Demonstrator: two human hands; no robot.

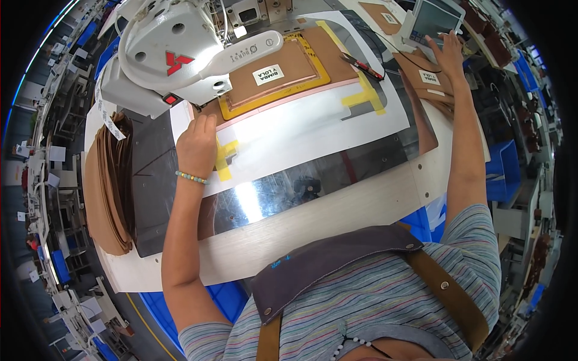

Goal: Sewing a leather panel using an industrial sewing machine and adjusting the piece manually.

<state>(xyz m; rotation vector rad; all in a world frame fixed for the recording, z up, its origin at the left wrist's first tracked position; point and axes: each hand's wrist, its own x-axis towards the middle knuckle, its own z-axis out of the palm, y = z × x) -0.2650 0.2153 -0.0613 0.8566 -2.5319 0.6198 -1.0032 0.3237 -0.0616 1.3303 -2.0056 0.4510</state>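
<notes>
My left hand (197, 144) is closed, its fingertips together at the left end of a brown leather-like panel (244, 96); what they pinch is hidden. That panel lies under a yellow frame (322, 75) and carries a white label (268, 74). Above it stands the head of a white sewing machine (174, 45). My right hand (447, 57) is open, with fingers stretched to the lower edge of a control panel (430, 23) at the far right. Red-and-black thread snips (364, 67) rest beside the frame on a white sheet (313, 129).
A thick stack of brown panels (108, 186) hangs by the table's left edge. More labelled brown panels (424, 75) lie under my right forearm. Yellow tape (368, 96) marks the sheet, which covers part of a shiny metal plate (283, 195). Blue bins (503, 171) stand below the table.
</notes>
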